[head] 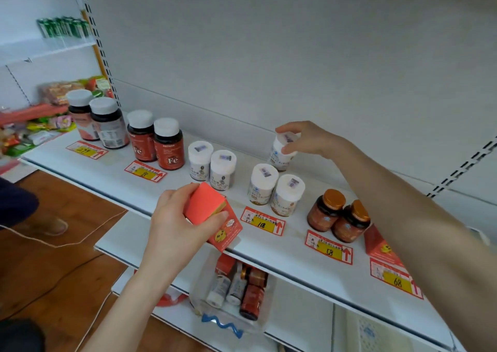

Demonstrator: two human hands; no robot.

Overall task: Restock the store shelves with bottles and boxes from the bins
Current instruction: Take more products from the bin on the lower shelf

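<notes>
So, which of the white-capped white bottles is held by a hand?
The rearmost white bottle: the right hand grips its cap. The other four white bottles stand untouched in two pairs nearer the shelf edge.

A: What sort of place?
B: A shop. On a white shelf (107, 168) bottles (169, 144) stand in pairs, red-and-yellow price tags (263, 221) in front; snack packets (56, 93) lie in the next bay.

Down to your left you had a brown wooden plank floor (67, 268), with a thin white cord (80, 241) and a thin black cable (57, 280) lying across it. Another person's foot in a tan sandal (52, 226) stood just beside the cord. Colourful plastic snack packets (40, 132) lay heaped farther back, and red-and-yellow paper price tags (263, 221) lay in a row before you.
</notes>
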